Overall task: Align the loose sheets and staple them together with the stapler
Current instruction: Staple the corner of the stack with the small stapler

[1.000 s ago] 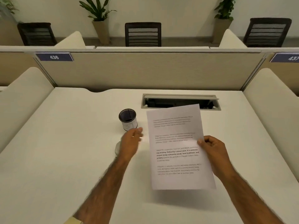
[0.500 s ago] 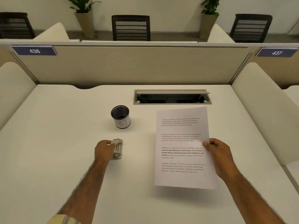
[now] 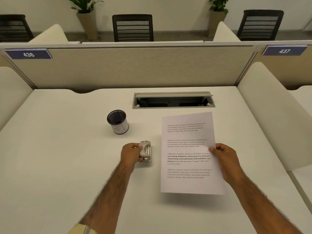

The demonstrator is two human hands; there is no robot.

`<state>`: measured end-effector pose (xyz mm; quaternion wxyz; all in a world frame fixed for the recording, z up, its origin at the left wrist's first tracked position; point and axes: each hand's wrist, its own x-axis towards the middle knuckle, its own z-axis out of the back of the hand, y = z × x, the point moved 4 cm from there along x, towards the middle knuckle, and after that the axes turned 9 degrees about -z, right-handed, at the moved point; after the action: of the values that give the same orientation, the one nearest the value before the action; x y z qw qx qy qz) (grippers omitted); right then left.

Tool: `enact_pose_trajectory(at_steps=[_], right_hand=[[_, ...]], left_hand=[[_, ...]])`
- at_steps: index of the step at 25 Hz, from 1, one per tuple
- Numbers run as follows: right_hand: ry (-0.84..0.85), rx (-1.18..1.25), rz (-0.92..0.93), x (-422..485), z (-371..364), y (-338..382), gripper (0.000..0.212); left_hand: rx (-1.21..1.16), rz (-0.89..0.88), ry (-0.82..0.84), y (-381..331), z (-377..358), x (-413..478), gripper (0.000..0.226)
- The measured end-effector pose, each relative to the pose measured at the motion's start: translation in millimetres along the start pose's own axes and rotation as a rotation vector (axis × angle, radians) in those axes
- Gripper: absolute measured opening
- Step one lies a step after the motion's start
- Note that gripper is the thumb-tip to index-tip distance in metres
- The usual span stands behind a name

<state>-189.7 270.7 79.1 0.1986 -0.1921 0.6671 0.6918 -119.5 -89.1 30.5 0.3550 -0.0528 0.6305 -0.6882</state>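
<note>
The printed white sheets (image 3: 189, 149) hang as one squared stack slightly above the desk, right of centre, casting a shadow below. My right hand (image 3: 224, 159) pinches their right edge near the middle. A small grey stapler (image 3: 146, 151) lies on the white desk (image 3: 59, 157) to the left of the sheets, its metal rails showing on top. My left hand (image 3: 131, 153) is closed around the stapler's left side, thumb and fingers wrapped over it. A gap of bare desk separates the stapler from the sheets.
A black mesh pen cup (image 3: 118, 121) with a white label stands behind the stapler. An open cable tray (image 3: 173, 100) is set into the desk at the back. A beige partition (image 3: 135, 68) closes the far side, and padded dividers (image 3: 273, 112) flank the desk.
My left hand dropped from beside the sheets to the stapler and closed on it. The sheets shifted right in my right hand.
</note>
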Motion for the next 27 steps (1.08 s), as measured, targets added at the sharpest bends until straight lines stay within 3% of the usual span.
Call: enact_pose_trajectory(at_steps=[8, 12, 27], right_hand=[[-0.007, -0.056, -0.032, 15, -4, -10, 0.009], [-0.03, -0.089, -0.065, 25, -13, -22, 0.007], [-0.017, -0.154, -0.094, 40, -53, -38, 0.012]], left_hand=[[0.09, 0.028, -0.024, 19, -24, -4, 0.008], [0.23, -0.083, -0.096, 17, -17, -5, 0.012], [0.239, -0.104, 0.013, 23, -18, -2, 0.009]])
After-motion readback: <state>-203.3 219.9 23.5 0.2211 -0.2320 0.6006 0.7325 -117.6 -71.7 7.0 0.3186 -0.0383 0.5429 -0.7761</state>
